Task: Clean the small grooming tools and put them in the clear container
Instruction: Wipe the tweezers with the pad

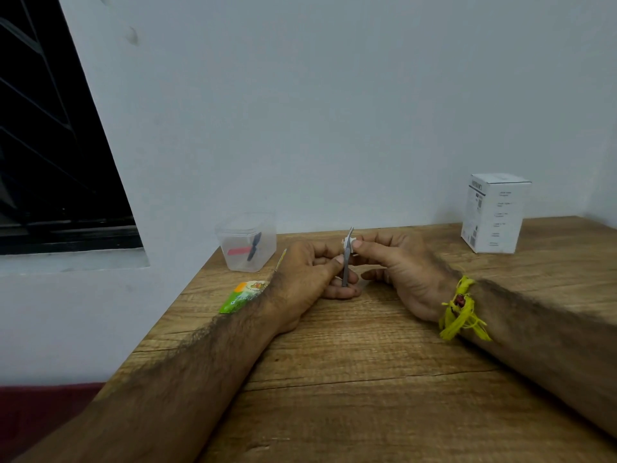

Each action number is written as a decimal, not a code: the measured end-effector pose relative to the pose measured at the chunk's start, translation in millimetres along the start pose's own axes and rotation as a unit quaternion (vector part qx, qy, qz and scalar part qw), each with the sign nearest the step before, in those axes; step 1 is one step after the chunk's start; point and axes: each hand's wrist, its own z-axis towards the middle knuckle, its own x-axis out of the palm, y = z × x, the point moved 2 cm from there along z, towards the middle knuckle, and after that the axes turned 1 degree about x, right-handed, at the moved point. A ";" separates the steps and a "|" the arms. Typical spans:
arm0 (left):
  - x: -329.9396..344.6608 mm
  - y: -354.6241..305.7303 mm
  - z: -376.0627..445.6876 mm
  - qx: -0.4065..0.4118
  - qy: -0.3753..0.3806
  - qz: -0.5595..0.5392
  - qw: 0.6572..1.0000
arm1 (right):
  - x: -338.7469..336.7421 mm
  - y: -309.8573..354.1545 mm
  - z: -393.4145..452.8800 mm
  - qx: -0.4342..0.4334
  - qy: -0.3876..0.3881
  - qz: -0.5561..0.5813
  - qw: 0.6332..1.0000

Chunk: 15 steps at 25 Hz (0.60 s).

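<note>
Tweezers [347,259], slim grey metal with a curved tip, stand nearly upright above the wooden table [367,379], held between both hands near the table's middle. Left hand [310,279]: fingers curled round the lower shank, thumb pressed against its side, little-finger edge resting on the wood. Right hand [397,265]: thumb and forefinger pinch a small white wipe [349,242] against the upper part of the tweezers, just below the curved tip; the remaining fingers hang loosely curled over the table. A yellow thread band [462,312] circles the right wrist.

Clear container [246,242]: lidless, set at the table's far left corner, close to the left edge and near the wall [334,111]. Inside lie a pink tool [238,251] and a dark tool [254,246], leaning against each other; their exact kind cannot be told. Bare wood separates the container from the left hand.

A green and orange sachet [242,295] lies by the left edge, partly hidden behind the left forearm. A thin pale stick [281,259] shows just behind the left hand. A white carton [494,213] stands upright at the far right, near the wall and well apart from the hands. Broad open wood lies between the forearms towards the near edge. A dark window [50,145] occupies the left wall.
</note>
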 end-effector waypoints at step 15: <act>1.0 -0.1 0.4 0.017 -0.004 -0.015 1.000 | -0.4 -1.9 0.4 -0.032 -0.049 -0.032 0.998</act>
